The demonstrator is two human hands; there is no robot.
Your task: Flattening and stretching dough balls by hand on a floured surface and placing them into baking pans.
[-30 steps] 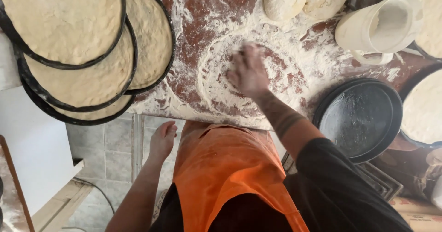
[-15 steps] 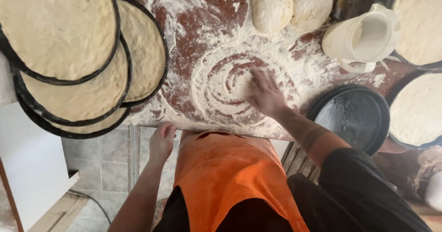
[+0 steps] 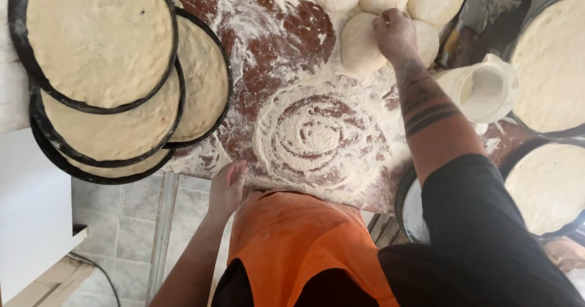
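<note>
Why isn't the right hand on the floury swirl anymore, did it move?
Yes. The right hand left the flour swirl on the worktop and reached farther from the person's body, onto a dough ball.

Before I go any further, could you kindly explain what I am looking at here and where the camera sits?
The camera is worn on a person's head and looks straight down, so you see their orange apron and both bare arms. No machine is involved. The work surface is reddish and dusted with flour, with a swirl of flour in the middle. The right hand reaches forward, its grip on a dough ball beside several others. The left hand rests on the near edge of the surface, holding nothing. To the left, dark round pans filled with flattened dough overlap; more pans lie to the right, next to a white jug.
</note>
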